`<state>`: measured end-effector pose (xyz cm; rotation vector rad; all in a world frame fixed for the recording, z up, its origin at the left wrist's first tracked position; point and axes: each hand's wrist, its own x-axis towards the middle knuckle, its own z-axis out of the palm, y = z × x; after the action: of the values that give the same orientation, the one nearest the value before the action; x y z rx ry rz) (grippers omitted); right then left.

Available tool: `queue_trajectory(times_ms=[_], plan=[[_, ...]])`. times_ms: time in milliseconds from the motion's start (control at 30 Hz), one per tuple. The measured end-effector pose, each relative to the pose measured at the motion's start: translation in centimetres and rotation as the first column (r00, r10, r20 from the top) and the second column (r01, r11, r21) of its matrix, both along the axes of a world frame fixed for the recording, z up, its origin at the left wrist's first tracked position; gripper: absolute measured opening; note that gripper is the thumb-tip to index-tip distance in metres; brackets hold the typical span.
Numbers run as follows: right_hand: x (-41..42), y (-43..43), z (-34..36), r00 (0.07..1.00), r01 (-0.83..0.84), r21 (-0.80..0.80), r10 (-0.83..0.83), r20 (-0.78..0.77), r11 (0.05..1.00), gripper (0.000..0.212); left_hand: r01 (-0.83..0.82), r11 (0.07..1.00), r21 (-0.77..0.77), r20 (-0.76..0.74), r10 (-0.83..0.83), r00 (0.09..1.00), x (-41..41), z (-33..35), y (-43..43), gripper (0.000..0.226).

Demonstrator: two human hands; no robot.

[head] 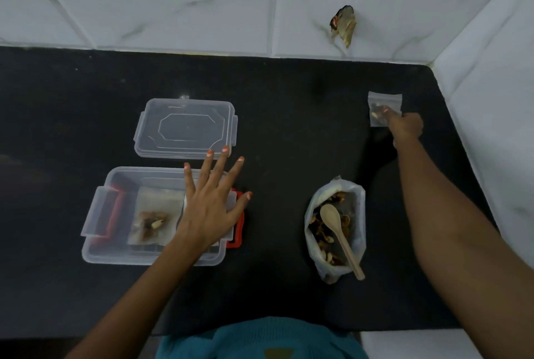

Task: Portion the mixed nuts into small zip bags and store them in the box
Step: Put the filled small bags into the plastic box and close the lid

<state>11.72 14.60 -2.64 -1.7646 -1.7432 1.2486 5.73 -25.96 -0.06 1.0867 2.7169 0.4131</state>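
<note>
A clear plastic box [98, 246] with red clips stands at the front left of the black counter. Inside it lies a small zip bag of nuts [151, 221]. My left hand [211, 202] hovers over the box's right side with fingers spread and holds nothing. Behind the box lies its clear lid [185, 127]. At the far right, my right hand [404, 127] pinches a small zip bag [384, 101] holding a few nuts. A larger open bag of mixed nuts [335, 228] sits at centre right with a wooden spoon [338, 231] resting in it.
The black counter [289, 127] ends at white marble-tiled walls behind and to the right. A crumpled scrap [344, 25] sticks to the back wall. My teal clothing [260, 341] is at the counter's front edge.
</note>
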Motion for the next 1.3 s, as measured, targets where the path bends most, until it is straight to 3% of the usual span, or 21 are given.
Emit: queue_trajectory(times_ms=[200,367,600,700,900,1033,1167,1300], plan=[[-1.4,0.9,-0.4,0.997,0.042,-0.053,-0.038,0.065,0.998,0.069,-0.007,1.0,0.03,0.011,0.007,1.0,0.0,-0.1,0.0,0.078],[-1.5,0.1,0.2,0.996,0.033,-0.075,-0.039,-0.086,0.997,0.053,-0.019,1.0,0.019,0.009,0.019,1.0,0.1,0.2,0.1,0.07],[-1.0,-2.4,1.6,0.95,-0.042,-0.1,0.009,-0.313,0.994,0.017,-0.017,1.0,-0.004,-0.021,0.017,1.0,0.1,0.1,0.2,0.067],[-0.9,-5.2,2.9,0.903,-0.117,-0.159,0.038,-0.428,0.98,0.016,-0.016,1.0,-0.004,-0.028,0.016,0.999,0.0,0.0,0.2,0.068],[0.1,-13.1,6.5,0.843,-0.395,-0.291,0.217,-0.493,0.871,0.014,-0.001,0.999,-0.035,-0.057,-0.001,0.998,0.0,0.1,0.3,0.079],[0.6,-18.6,8.8,0.814,-0.472,-0.301,0.278,-0.51,0.828,0.015,0.022,0.998,-0.059,-0.049,-0.025,0.998,0.0,0.4,0.2,0.081],[1.5,-23.8,10.6,0.795,-0.531,-0.314,0.334,-0.506,0.787,0.013,0.058,0.99,-0.13,-0.006,-0.059,0.998,-0.1,0.7,0.1,0.067],[2.1,-28.0,11.4,0.789,-0.543,-0.291,0.36,-0.497,0.788,0.012,0.118,0.993,-0.031,0.043,-0.117,0.992,-0.6,0.8,-0.6,0.061]])
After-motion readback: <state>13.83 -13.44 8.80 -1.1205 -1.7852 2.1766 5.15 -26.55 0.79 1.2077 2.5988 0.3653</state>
